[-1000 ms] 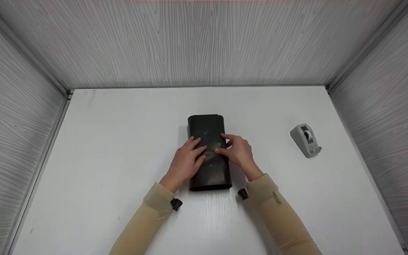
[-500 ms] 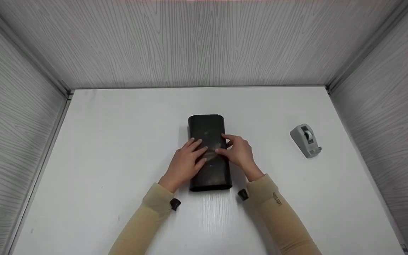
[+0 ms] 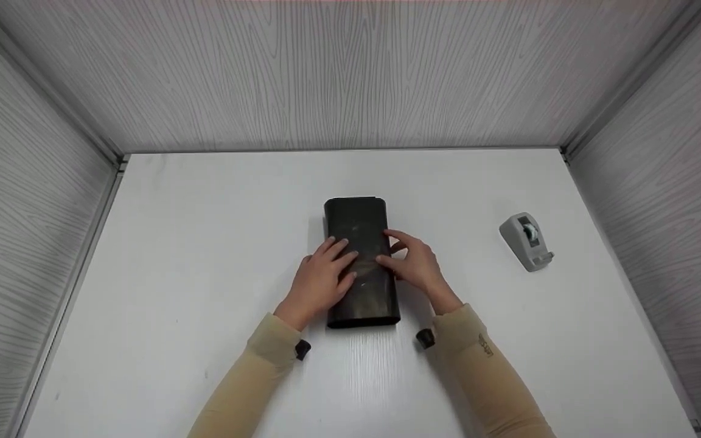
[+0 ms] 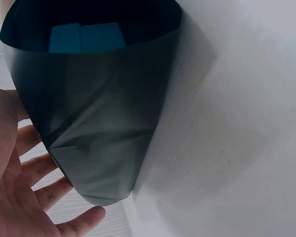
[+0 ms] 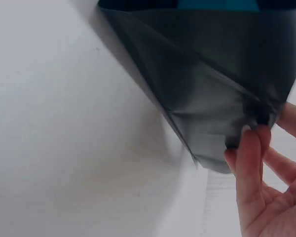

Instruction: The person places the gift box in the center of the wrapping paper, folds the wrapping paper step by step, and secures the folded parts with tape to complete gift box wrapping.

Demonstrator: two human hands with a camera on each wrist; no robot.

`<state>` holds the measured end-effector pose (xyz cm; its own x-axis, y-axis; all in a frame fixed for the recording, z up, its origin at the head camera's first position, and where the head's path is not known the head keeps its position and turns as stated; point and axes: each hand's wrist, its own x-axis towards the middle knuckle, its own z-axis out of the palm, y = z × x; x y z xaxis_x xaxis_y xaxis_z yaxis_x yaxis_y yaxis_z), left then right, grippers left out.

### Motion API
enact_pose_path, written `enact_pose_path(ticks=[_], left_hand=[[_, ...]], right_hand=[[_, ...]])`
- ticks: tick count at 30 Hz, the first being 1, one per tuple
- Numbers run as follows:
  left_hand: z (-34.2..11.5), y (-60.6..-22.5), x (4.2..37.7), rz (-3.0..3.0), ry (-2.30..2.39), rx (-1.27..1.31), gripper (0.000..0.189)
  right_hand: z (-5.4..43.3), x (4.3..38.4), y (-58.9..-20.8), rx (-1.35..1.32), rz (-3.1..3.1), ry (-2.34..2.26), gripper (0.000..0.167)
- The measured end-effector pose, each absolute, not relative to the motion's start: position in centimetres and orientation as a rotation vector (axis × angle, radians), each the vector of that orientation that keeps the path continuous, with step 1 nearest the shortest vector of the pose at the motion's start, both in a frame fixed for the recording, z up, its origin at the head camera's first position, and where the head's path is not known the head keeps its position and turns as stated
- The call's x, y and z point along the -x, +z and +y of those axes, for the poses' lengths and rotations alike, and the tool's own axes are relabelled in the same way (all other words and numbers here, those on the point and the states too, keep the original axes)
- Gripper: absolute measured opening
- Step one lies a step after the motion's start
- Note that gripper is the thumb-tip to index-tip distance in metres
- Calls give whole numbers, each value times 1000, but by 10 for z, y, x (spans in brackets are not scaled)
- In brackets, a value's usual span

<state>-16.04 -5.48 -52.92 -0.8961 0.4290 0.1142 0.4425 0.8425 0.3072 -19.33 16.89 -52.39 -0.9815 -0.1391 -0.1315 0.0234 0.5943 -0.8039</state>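
A black sheet of wrapping paper (image 3: 356, 219), glossy and lightly creased, is folded into a flat sleeve that lies lengthwise on the table. Through its near end, a blue box (image 4: 86, 38) shows inside in the left wrist view. My left hand (image 3: 317, 281) rests on the sleeve's left side with its fingers spread over the top. On the right side, my right hand (image 3: 417, 264) holds the paper's edge, thumb on the top face and index finger at the side. Its other fingers are partly hidden in the head view.
A grey tape dispenser (image 3: 524, 240) with a roll in it stands on the right of the white table (image 3: 204, 243). Wood-patterned grey panels (image 3: 350, 73) close off the back and both sides.
My right hand has shifted slightly to the right, its thumb nearer the paper's right edge. The left hand and the wrapped box have barely moved.
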Motion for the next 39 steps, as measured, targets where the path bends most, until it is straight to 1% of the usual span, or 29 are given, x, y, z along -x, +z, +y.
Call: enact_pose_path(ticks=[6,10,14,22,29,39], left_hand=[[-54,-530,160,-2967,-527,703,44],[-54,-529,159,-2947,-533,709,44],[-53,-528,159,-2941,-548,713,43],[-51,-527,160,-2952,-529,713,44],[-52,-528,159,-2951,-544,707,43],[-52,-527,159,-2969,-528,700,44]], right_hand=[[189,190,-523,133,2445,-1496,61],[209,187,-521,157,2457,-1501,57],[234,181,-520,99,2518,-1476,55],[290,165,-520,-139,2531,-1551,57],[329,161,-512,-333,2650,-1490,61],[370,166,-500,-828,2776,-1376,46]])
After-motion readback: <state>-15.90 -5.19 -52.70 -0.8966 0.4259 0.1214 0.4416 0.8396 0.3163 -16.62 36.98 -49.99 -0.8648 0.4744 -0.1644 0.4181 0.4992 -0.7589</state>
